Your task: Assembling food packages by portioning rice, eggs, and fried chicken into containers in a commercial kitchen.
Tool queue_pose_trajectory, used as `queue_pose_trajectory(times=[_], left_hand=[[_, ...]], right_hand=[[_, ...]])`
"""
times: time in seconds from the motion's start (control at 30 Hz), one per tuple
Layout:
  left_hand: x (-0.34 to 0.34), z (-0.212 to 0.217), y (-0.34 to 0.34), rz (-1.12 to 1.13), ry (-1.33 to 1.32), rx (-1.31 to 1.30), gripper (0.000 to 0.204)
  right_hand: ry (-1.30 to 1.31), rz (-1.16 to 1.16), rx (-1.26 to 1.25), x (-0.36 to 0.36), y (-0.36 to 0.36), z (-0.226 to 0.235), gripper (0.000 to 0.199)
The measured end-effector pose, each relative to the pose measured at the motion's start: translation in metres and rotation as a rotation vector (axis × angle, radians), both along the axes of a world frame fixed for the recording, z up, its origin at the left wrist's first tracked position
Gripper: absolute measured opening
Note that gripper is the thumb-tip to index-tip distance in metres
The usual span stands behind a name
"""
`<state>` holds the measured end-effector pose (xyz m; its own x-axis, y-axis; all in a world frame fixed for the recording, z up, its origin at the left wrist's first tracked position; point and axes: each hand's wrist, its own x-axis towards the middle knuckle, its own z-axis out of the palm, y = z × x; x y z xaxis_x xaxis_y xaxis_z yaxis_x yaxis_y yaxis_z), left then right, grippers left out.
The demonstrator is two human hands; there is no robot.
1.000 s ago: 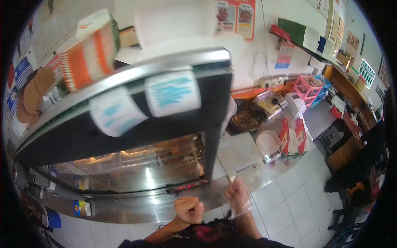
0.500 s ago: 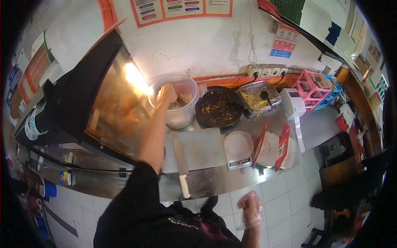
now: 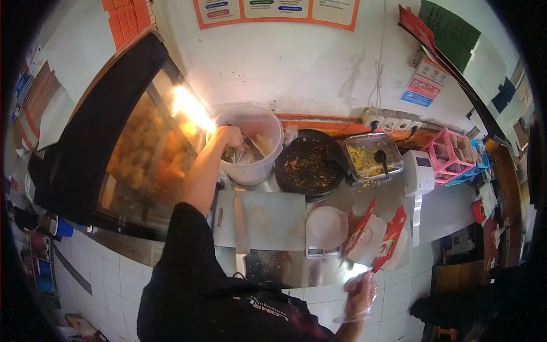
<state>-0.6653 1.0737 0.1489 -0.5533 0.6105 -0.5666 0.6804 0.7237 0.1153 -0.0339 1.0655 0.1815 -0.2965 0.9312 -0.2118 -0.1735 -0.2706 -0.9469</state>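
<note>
My right hand hung nearest, low at the front edge of the surface, wrapped in a clear plastic glove. Its fingers lay loosely together and held nothing, their tips just below the red-and-white paper sleeves.

Next out: a grey cutting board lay flat in front of me, with a knife along its left side, long axis running away from me. A small scale with a round white pan stood just right of the board, touching the paper sleeves.

My left arm reached forward and left of the board. My left hand was at the rim of the white bucket, fingers curled over what looked like metal tongs; the grip itself was partly hidden, so I could not tell how tightly it closed. The tongs pointed down into the bucket, handle toward the near-left rim. The left hand was plainly the nearer one; the right was well apart.

Beside the bucket to the right: a dark round pan with crumbs, then a clear tub of yellow bits with a scoop in it. The heated glass display case stood close on the left, crowding the elbow. Farthest right, a pink crate.
</note>
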Motion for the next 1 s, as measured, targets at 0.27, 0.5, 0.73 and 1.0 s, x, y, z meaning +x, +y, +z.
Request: queue_pose_trajectory(times=[0.27,0.5,0.73,1.0], left_hand=[[-0.024,0.024,-0.001,0.046,-0.112,0.112,0.043],[-0.105,-0.117,-0.089,-0.123,0.737,0.472,0.021],[0.074,-0.15,-0.068,0.758,0.06,1.373,0.021],[0.156,0.01,-0.097,1.091,-0.334,1.346,0.044]], right_hand=[[-0.009,0.029,0.081,-0.048,0.068,0.001,0.029],[0.049,0.398,0.368,-0.051,0.094,-0.075,0.027],[0.268,0.405,-0.363,-0.04,0.11,-0.034,0.027],[0.242,0.342,-0.274,-0.08,0.103,0.001,0.028]])
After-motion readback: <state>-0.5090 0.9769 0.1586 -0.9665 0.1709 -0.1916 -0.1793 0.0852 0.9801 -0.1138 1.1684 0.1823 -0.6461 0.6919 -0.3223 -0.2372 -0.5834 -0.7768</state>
